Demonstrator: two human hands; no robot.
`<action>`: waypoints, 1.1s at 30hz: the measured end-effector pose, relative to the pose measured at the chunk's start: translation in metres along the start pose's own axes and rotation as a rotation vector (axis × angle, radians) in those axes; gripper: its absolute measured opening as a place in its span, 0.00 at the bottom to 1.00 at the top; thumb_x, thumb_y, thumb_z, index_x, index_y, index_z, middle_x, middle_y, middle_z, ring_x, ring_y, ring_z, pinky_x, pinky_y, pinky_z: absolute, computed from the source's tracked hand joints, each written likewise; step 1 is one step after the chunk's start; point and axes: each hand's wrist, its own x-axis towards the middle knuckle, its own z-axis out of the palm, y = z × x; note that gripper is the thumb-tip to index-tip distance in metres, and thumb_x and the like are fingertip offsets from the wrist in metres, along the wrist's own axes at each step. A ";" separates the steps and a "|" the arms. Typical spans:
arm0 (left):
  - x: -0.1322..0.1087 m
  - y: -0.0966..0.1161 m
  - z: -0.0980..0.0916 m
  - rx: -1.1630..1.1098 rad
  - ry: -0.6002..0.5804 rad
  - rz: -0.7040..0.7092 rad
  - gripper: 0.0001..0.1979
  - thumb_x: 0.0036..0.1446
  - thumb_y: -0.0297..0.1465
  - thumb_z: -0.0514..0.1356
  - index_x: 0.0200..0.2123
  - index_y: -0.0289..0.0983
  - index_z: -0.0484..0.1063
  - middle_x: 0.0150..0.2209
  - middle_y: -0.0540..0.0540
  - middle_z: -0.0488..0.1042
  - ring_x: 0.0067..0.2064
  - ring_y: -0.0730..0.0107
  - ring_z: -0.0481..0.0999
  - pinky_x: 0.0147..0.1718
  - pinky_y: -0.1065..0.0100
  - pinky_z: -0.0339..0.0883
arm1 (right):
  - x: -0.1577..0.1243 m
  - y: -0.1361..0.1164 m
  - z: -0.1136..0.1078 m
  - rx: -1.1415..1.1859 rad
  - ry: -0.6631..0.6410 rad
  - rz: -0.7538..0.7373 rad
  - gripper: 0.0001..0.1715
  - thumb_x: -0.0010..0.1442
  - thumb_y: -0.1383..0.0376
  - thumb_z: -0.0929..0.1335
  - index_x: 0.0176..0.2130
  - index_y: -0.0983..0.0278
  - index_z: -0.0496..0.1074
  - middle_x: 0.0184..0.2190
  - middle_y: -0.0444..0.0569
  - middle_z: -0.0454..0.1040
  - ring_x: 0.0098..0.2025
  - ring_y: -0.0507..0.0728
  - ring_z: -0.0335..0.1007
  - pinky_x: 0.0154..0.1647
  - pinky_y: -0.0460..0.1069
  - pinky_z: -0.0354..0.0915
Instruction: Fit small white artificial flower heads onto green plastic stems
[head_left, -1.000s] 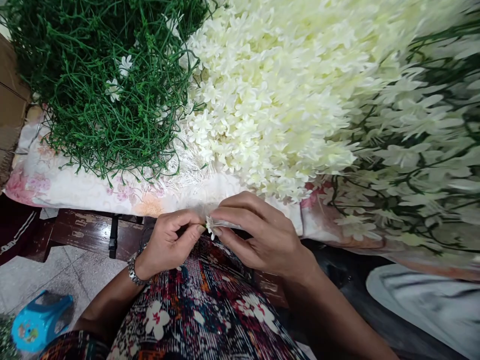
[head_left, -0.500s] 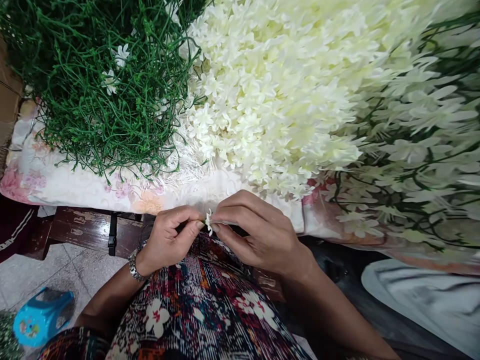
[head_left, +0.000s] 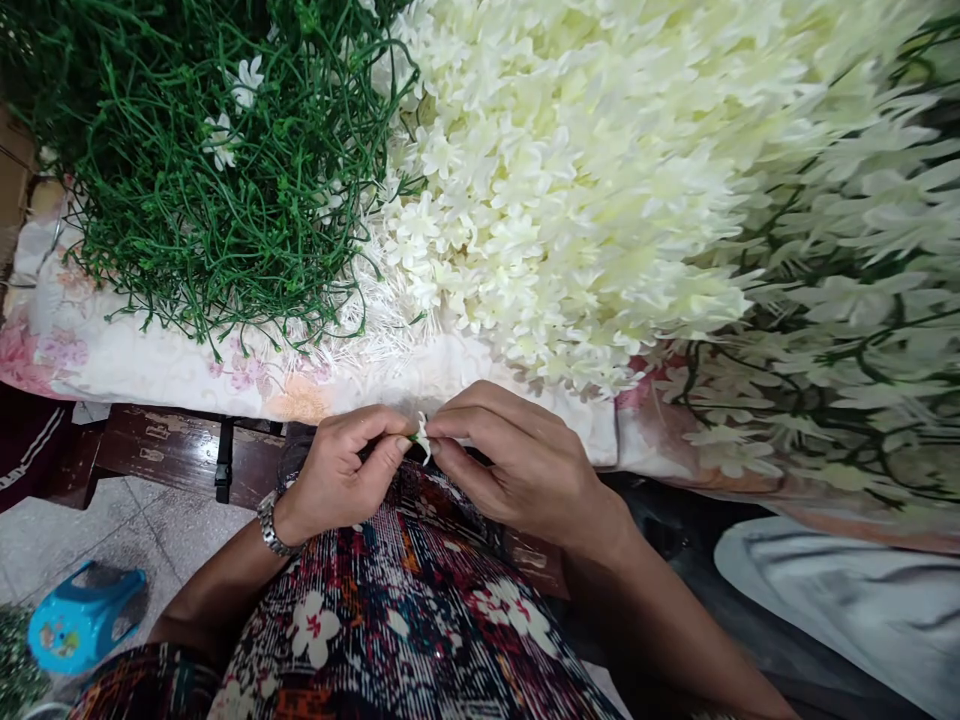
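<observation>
My left hand (head_left: 341,478) and my right hand (head_left: 517,462) meet over my lap, both pinched on one small white artificial flower (head_left: 422,438) held between the fingertips. A metal watch (head_left: 268,523) sits on my left wrist. Just beyond the hands a large heap of loose cream-white flowers (head_left: 570,180) lies on a floral cloth (head_left: 150,370). To its left lies a tangle of green plastic stems (head_left: 202,170) with a few white flowers on it.
Finished stems with white flowers (head_left: 847,290) pile up at the right. A dark wooden bench edge (head_left: 180,455) shows under the cloth. A small blue plastic stool (head_left: 82,625) stands on the tiled floor at lower left. Grey fabric (head_left: 847,600) lies at lower right.
The hands have stayed together, the fingers closing tighter on the small flower so less of it shows. The view has shifted slightly.
</observation>
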 end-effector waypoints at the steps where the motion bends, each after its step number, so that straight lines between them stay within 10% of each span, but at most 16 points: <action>1: 0.000 0.000 0.000 -0.002 0.005 0.000 0.03 0.52 0.23 0.52 0.29 0.34 0.65 0.22 0.53 0.62 0.22 0.81 0.59 0.23 0.77 0.56 | -0.001 0.001 0.001 -0.005 0.003 0.002 0.06 0.52 0.74 0.63 0.33 0.66 0.64 0.26 0.47 0.66 0.30 0.50 0.62 0.29 0.46 0.63; 33: 0.002 -0.003 0.012 -0.127 0.137 -0.160 0.06 0.51 0.23 0.52 0.23 0.33 0.64 0.17 0.54 0.59 0.19 0.82 0.58 0.19 0.76 0.55 | -0.003 0.005 0.024 0.030 0.071 0.018 0.09 0.50 0.76 0.62 0.34 0.67 0.62 0.26 0.48 0.64 0.30 0.50 0.60 0.28 0.46 0.63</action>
